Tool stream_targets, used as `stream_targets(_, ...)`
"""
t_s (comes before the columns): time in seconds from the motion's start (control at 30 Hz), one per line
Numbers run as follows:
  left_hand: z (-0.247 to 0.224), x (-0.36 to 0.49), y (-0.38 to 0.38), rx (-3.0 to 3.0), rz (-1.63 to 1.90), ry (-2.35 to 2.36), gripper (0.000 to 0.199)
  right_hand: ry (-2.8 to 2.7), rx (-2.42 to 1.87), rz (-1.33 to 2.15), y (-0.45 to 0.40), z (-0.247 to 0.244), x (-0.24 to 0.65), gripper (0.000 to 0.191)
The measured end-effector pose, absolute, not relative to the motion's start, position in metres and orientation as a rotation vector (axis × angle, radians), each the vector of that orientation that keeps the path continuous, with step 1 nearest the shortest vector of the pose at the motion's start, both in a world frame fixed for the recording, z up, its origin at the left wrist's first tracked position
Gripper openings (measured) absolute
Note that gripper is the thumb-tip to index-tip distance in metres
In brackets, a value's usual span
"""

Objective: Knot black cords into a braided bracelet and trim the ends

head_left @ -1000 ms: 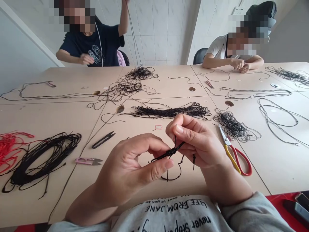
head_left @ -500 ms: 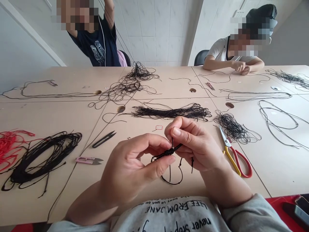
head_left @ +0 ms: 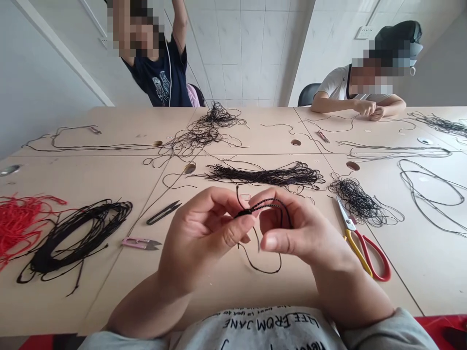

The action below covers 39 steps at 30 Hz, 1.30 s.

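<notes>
A black braided cord (head_left: 268,204) with a small knot hangs over the front part of the table. My left hand (head_left: 209,223) pinches it at the knot between thumb and fingers. A short cord end sticks up above the knot, and a thin loop droops below. My right hand (head_left: 299,228) is at the cord's right side, thumb held apart from the curved fingers. Strands of the cord arch across those fingers, and the index fingertip is close to the knot. Whether that fingertip touches the knot is hard to make out.
Around the hands lie yellow-and-red-handled scissors (head_left: 368,250), black thread snips (head_left: 162,213), pink snips (head_left: 141,243), a black cord coil (head_left: 47,253), red cord (head_left: 18,223) and a black cord bundle (head_left: 262,175). Two people sit across the table (head_left: 127,301).
My right hand has let go of the upright strand, and its thumb has moved down, away from the fingers. The knot has turned in my left hand. The view has shifted slightly.
</notes>
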<state>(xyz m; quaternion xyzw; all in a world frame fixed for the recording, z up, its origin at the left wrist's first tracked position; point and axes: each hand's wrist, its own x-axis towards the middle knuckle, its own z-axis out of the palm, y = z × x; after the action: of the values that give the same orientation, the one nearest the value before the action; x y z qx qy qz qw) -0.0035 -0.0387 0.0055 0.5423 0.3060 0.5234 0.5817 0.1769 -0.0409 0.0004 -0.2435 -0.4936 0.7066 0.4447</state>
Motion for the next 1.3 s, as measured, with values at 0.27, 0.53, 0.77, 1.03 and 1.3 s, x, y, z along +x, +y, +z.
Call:
stream_targets(0.27, 0.006, -0.005, -0.034, 1.135, 1.023, 0.559, 0.016, -1.320, -0.744, 1.574, -0.050, -0.002, 0.174, 0.024)
stream_targets(0.53, 0.003, -0.002, -0.034, 1.282, 1.175, 0.611, 0.016, -1.307, -0.838, 1.512, -0.054, 0.007, 0.168, 0.021)
stream_targets(0.77, 0.004, 0.001, -0.037, 1.300, 1.204, 0.623, 0.016, -1.348, -0.868, 1.520, -0.055, 0.006, 0.167, 0.012)
stream_targets(1.03, 0.007, 0.000, -0.046, 1.558, 1.331, 0.755, 0.017, -1.277, -0.820, 1.646, -0.058, 0.012, 0.164, 0.016)
stream_targets(1.3, 0.005, 0.001, -0.048, 1.758, 1.468, 0.842, 0.013, -1.229, -0.771, 1.731, -0.054, 0.007, 0.170, 0.028)
